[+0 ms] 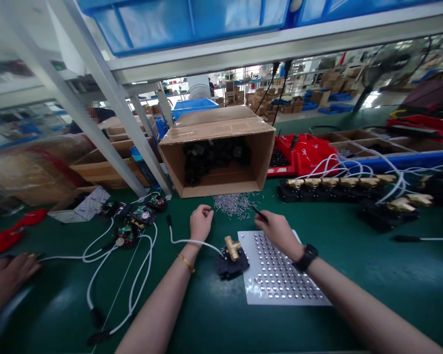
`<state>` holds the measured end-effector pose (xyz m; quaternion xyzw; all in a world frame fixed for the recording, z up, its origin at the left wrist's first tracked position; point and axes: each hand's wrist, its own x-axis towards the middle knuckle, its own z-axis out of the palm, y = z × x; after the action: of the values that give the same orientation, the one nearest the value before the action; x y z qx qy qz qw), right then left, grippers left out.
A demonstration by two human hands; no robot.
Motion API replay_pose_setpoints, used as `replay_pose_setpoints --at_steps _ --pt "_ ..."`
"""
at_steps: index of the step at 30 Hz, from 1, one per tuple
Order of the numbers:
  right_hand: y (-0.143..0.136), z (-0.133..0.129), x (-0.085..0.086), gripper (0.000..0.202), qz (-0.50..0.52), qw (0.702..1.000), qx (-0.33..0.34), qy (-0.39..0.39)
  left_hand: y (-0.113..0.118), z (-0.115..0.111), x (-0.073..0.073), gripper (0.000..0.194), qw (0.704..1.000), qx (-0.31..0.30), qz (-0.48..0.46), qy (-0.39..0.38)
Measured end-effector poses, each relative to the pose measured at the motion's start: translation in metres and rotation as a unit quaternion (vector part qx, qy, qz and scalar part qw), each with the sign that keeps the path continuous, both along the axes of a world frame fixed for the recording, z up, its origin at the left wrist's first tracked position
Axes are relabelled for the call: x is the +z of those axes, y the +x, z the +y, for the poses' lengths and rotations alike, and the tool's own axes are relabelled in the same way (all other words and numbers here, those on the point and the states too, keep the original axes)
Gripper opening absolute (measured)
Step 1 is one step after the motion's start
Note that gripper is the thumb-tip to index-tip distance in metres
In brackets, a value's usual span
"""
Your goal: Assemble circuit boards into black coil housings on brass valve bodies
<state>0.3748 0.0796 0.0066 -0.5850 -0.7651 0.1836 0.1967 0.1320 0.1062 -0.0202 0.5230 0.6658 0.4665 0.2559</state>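
Note:
My left hand (201,222) rests at the left edge of a loose pile of small silver screws (232,204). Its fingers are curled in, and whatever they may hold is hidden. In my right hand (276,231) is a slim black tool (259,213), its tip pointing at the pile's right side. Beneath that hand lies a white sheet (251,293) with rows of small shiny round pieces. Between my forearms sits a black housing (229,269) with a brass tee fitting (232,248) on top and a white cable running out to the left.
An open cardboard box (217,189) with black parts stands behind the screws. Brass-topped units (330,189) line up at right, near red bins (310,152). Opened units with circuit boards (142,216) and cables lie left. Another person's hand (13,273) is at far left.

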Motion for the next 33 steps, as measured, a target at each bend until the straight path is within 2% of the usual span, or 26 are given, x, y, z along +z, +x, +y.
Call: replay_pose_setpoints --at_steps 2,4,6,9,12,15,17,21,26,33 --pt "-0.01 0.03 0.0 0.009 -0.018 0.999 -0.021 -0.026 0.008 0.013 -0.004 0.016 0.999 -0.013 0.05 -0.017" --pt "-0.019 0.048 -0.003 0.012 -0.031 0.998 -0.028 -0.053 0.014 0.023 -0.006 0.014 0.995 -0.026 0.086 -0.032" --pt "-0.026 0.055 -0.008 0.014 -0.037 0.996 -0.028 -0.07 0.018 0.03 -0.007 0.015 0.993 -0.038 0.103 -0.044" --pt "-0.027 0.052 -0.011 0.013 -0.019 0.997 -0.016 -0.077 0.016 0.032 -0.008 0.017 0.993 -0.056 0.087 -0.056" --pt "-0.023 0.037 -0.005 0.006 0.038 0.996 0.021 -0.081 0.007 0.015 -0.009 0.015 0.995 -0.067 0.028 -0.061" --pt "-0.02 0.014 0.002 0.011 0.129 0.983 0.08 -0.102 -0.001 -0.022 -0.011 0.015 0.993 -0.073 -0.064 -0.071" --pt "-0.02 -0.001 0.003 0.013 0.185 0.969 0.109 -0.125 -0.002 -0.05 -0.011 0.023 0.985 -0.083 -0.127 -0.08" --pt "-0.023 -0.016 -0.006 0.009 0.249 0.95 0.097 -0.162 0.003 -0.09 -0.009 0.034 0.967 -0.091 -0.215 -0.103" --pt "-0.029 -0.014 -0.014 0.009 0.258 0.948 0.095 -0.162 0.008 -0.098 -0.005 0.024 0.961 -0.101 -0.234 -0.107" --pt "-0.032 -0.022 -0.015 0.016 0.182 0.973 0.125 -0.067 0.006 -0.091 -0.004 0.004 0.973 -0.168 -0.138 -0.074"
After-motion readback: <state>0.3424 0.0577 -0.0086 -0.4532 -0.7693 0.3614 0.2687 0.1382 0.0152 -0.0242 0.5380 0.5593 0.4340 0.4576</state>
